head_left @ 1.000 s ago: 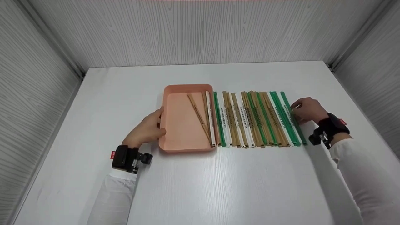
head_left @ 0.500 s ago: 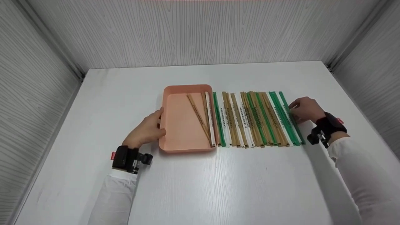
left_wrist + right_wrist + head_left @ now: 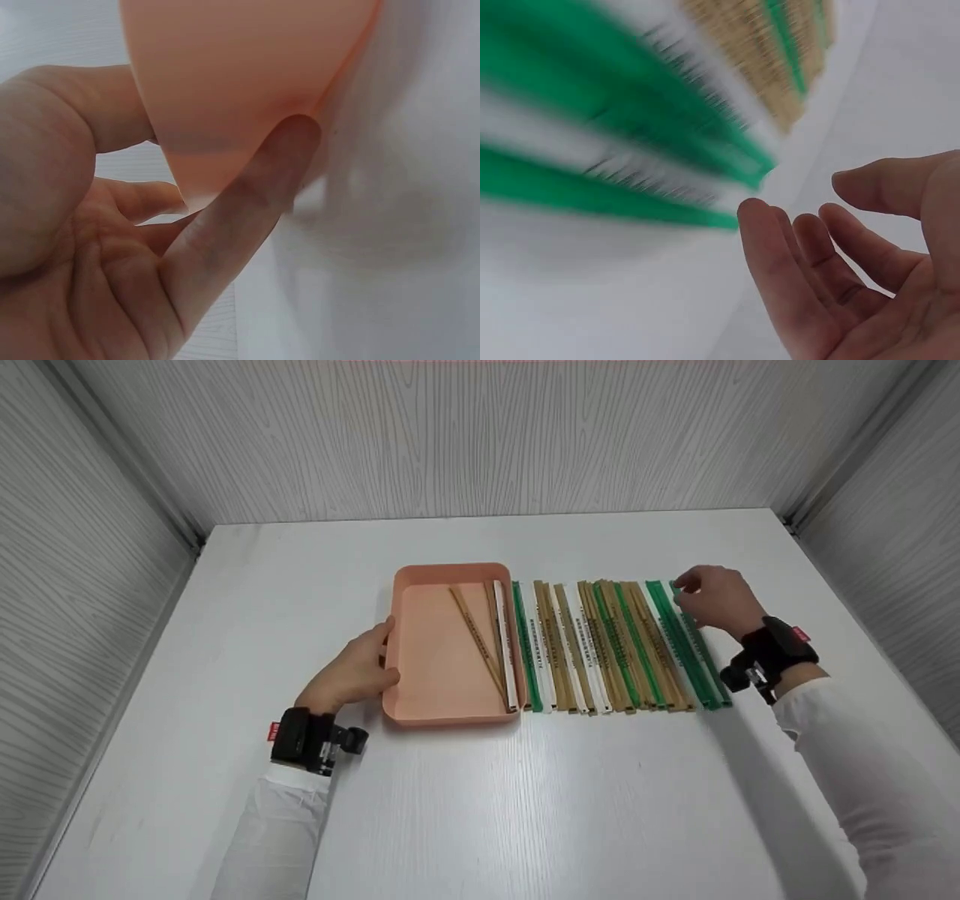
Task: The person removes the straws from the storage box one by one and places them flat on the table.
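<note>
In the head view, my left hand (image 3: 351,673) grips the left side of a shallow pink tray (image 3: 450,718); the left wrist view shows its thumb and fingers on both sides of the tray wall (image 3: 240,67). Inside the tray, along its right half, lie two brown strips (image 3: 474,630) and a white strip (image 3: 507,652). My right hand (image 3: 720,598) is over the far end of the rightmost green strip (image 3: 709,660). From the right wrist, its fingers look loosely bent with a gap to the thumb, and one fingertip is at that strip's end.
Right of the tray, a row of slim printed strips (image 3: 592,652) in green, white and brown lies side by side, touching or overlapping. The white table (image 3: 480,802) is bounded by grey wood-grain walls (image 3: 480,442) at the back and both sides.
My right hand has moved away from me and slightly left, from the middle of the rightmost green strip to its far end. That strip has shifted slightly left. My left hand and the tray have stayed put.
</note>
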Tool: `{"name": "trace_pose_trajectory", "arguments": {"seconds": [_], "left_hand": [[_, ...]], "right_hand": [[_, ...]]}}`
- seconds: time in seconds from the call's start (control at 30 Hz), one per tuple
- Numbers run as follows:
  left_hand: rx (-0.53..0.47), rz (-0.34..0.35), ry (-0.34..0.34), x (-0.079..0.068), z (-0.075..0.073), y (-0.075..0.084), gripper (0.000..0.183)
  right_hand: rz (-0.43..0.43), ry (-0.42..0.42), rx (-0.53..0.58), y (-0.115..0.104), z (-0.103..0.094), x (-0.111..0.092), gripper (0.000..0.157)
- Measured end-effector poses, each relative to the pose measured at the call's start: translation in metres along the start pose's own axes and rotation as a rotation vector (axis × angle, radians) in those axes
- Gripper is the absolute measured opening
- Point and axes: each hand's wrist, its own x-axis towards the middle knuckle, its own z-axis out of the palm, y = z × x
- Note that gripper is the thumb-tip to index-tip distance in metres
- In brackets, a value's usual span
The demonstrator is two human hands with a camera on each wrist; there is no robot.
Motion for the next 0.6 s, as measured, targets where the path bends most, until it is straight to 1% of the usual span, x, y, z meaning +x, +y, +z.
{"name": "trace_pose_trajectory", "arguments": {"seconds": [0.07, 0.17, 0.37, 0.47, 0.57, 0.6], "left_hand": [[0.003, -0.005, 0.001, 0.000, 0.001, 0.000, 0.091], [0.008, -0.014, 0.000, 0.000, 0.001, 0.001, 0.091], [0.014, -0.014, 0.001, 0.001, 0.002, 0.004, 0.091], [0.017, -0.005, 0.010, -0.001, 0.001, 0.005, 0.091], [0.002, 0.000, 0.012, -0.002, 0.000, 0.004, 0.090], [-0.004, 0.001, 0.010, -0.003, 0.000, 0.004, 0.090]], "right_hand": [[-0.055, 0.010, -0.007, -0.025, 0.003, 0.003, 0.041], [-0.127, 0.000, 0.001, -0.065, 0.014, 0.008, 0.038], [-0.242, -0.042, -0.011, -0.143, 0.048, 0.018, 0.035], [-0.268, -0.097, -0.021, -0.178, 0.070, 0.024, 0.035], [-0.258, -0.186, -0.088, -0.208, 0.094, 0.027, 0.038], [-0.261, -0.210, -0.132, -0.216, 0.103, 0.028, 0.029]]}}
